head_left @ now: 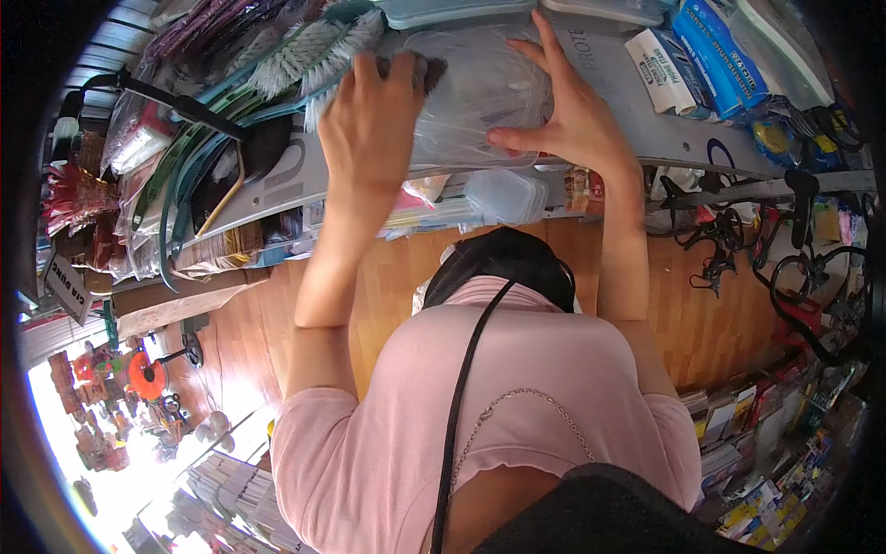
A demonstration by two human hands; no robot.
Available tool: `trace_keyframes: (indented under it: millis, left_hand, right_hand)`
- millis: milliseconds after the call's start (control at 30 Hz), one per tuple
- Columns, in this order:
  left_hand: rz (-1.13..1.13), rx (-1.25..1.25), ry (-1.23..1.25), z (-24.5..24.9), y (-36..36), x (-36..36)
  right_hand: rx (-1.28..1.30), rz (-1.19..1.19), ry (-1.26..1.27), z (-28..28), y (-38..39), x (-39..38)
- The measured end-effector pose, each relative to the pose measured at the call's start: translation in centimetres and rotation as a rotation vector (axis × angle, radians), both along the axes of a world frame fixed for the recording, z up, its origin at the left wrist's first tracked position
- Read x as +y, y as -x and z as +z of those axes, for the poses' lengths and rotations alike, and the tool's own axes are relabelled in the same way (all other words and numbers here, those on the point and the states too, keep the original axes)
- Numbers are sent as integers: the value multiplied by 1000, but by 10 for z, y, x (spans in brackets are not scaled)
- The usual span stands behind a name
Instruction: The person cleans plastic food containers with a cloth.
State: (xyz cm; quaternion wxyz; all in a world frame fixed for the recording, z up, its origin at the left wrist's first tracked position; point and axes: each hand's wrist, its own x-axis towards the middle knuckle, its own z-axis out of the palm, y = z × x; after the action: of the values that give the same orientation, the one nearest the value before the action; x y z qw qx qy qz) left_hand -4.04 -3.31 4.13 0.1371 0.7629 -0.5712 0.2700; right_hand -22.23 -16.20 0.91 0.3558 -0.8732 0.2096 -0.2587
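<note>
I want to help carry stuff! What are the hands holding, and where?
A clear plastic container: the left hand grips its left edge, and the right hand lies spread on its right side.

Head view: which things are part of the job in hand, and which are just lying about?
In hand: clear box, gripped by left hand, right hand flat on it.
Lying about: brushes, blue packs, small box.
</note>
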Motion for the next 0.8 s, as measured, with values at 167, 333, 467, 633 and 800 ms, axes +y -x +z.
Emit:
trace_keyframes:
  millis: [167, 333, 467, 633, 800]
  left_hand:
    - [-210, 263, -138, 7, 42, 9]
    - [-439, 196, -74, -2, 19, -45]
    - [-180, 74, -59, 0, -11, -51]
    - [-199, 167, -51, 5, -5, -3]
    - [-530, 285, -184, 11, 30, -15]
  right_hand:
    - [0, 22, -22, 5, 0, 0]
    - [26, 7, 27, 3, 0, 2]
    - [18, 6, 23, -1, -1, -1]
    - [1, -7, -32, 7, -2, 3]
    - [-43, 34, 83, 0, 1, -2]
